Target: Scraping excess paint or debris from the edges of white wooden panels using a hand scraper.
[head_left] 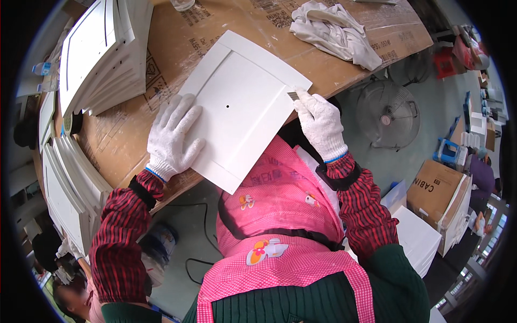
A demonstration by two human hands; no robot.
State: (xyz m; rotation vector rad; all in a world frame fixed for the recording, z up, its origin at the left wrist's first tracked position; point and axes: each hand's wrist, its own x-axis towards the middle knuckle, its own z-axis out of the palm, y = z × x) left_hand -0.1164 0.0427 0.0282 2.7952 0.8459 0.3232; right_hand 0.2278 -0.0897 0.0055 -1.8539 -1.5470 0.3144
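Head view: at centre frame, white panel (242, 129) set cornerwise over the edge of the cardboard-covered table (116, 134); left of centre, left hand (169, 137) spread on its edge; right of centre, right hand (319, 119) pinching a small striped piece (292, 96) at its corner; upper right, crumpled cloth (336, 35).

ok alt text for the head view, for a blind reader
White recessed panel overhanging a cardboard-covered table, gloved left hand open on its edge, gloved right hand at a small striped piece near one corner. Stacked panels at left.
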